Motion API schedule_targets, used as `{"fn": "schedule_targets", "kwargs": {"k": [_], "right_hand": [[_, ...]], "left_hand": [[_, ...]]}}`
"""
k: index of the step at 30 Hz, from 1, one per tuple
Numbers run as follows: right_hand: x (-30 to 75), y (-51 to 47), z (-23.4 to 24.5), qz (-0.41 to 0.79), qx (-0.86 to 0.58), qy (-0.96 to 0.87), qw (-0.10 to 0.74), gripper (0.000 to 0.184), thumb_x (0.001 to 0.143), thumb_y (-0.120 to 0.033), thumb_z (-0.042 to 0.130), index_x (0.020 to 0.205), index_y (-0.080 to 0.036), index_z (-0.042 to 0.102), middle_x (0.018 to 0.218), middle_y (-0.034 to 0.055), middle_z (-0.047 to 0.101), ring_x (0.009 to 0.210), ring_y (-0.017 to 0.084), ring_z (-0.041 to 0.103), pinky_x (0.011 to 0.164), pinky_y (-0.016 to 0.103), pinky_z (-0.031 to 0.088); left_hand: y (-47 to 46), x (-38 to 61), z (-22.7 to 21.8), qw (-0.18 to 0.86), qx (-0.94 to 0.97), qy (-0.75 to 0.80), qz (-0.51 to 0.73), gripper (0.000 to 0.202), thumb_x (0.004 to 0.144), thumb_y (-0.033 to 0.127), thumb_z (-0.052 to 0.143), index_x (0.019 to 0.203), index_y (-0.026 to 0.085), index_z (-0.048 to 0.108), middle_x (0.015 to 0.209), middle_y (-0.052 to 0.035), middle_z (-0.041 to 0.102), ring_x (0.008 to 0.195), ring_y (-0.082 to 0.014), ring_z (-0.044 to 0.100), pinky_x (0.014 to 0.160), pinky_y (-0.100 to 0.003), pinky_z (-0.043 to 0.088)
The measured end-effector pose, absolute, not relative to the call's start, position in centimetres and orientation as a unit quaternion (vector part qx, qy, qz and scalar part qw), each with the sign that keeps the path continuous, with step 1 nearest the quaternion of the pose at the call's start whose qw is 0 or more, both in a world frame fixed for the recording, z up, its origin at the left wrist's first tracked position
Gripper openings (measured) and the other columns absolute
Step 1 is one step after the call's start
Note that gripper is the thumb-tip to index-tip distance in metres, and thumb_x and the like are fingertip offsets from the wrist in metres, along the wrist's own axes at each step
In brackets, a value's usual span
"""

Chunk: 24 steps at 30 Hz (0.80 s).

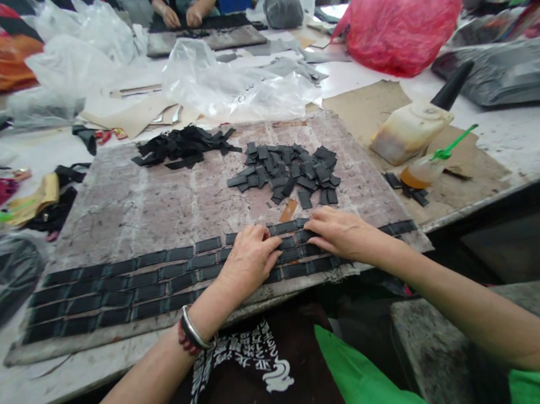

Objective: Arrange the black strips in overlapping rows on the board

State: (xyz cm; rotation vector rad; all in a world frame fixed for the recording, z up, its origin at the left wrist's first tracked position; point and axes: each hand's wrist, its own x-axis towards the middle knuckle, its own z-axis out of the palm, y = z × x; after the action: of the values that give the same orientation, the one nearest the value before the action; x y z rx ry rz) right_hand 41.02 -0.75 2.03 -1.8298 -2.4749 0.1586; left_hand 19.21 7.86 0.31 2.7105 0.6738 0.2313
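Observation:
My left hand (247, 256) rests over the rows with bent fingers, its fingertips pressing on a small dark rectangular piece in the upper rows. Opposite it, my right hand (338, 230) has thumb and fingers closed at the edge of another such piece; the fingers partly hide it. Several rows of black rectangular pieces (116, 298) lie end to end along the near edge of a worn, stained board (114, 186). Beyond my hands is a loose heap of small dark grey rectangular pieces (290, 168). To its left lies a pile of black fabric strips (184, 145).
Right of the board, a whitish bottle (410, 129) with a black nozzle lies beside a small container of orange liquid (419, 173) holding a green stick. Clear plastic bags (243, 86) and a red bag (405, 17) lie farther back. Across the table are another person's hands (183, 15).

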Motion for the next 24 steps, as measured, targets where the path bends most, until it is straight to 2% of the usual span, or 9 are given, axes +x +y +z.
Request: {"fn": "schedule_targets", "kwargs": {"k": [6, 15, 24], "right_hand": [[40.9, -0.6, 2.0, 0.054, -0.584, -0.810, 0.015, 0.014, 0.089, -0.023, 0.053, 0.099, -0.016, 0.060, 0.098, 0.0099, 0.056, 0.091, 0.022, 0.051, 0.082, 0.035, 0.046], [42.4, -1.2, 1.9, 0.043, -0.632, -0.770, 0.067, 0.018, 0.092, -0.023, 0.047, 0.100, -0.015, 0.060, 0.095, 0.0101, 0.057, 0.092, 0.022, 0.054, 0.082, 0.034, 0.048], [43.5, -0.8, 0.5, 0.040, -0.639, -0.766, 0.060, 0.017, 0.090, -0.024, 0.050, 0.104, -0.017, 0.059, 0.096, 0.0095, 0.056, 0.093, 0.023, 0.053, 0.081, 0.034, 0.048]], "left_hand": [[7.8, 19.3, 0.3, 0.180, 0.952, 0.238, 0.072, 0.020, 0.087, 0.019, 0.052, 0.100, 0.017, 0.066, 0.096, -0.0095, 0.054, 0.092, -0.0236, 0.048, 0.084, -0.039, 0.044], [7.8, 20.2, 0.2, 0.181, 0.954, 0.220, 0.090, 0.020, 0.087, 0.020, 0.053, 0.102, 0.017, 0.065, 0.098, -0.0096, 0.054, 0.094, -0.0240, 0.048, 0.085, -0.039, 0.044], [8.0, 22.7, 0.5, 0.174, 0.960, 0.215, 0.051, 0.017, 0.087, 0.022, 0.054, 0.097, 0.015, 0.065, 0.099, -0.0095, 0.054, 0.095, -0.0236, 0.048, 0.088, -0.038, 0.044]]}}
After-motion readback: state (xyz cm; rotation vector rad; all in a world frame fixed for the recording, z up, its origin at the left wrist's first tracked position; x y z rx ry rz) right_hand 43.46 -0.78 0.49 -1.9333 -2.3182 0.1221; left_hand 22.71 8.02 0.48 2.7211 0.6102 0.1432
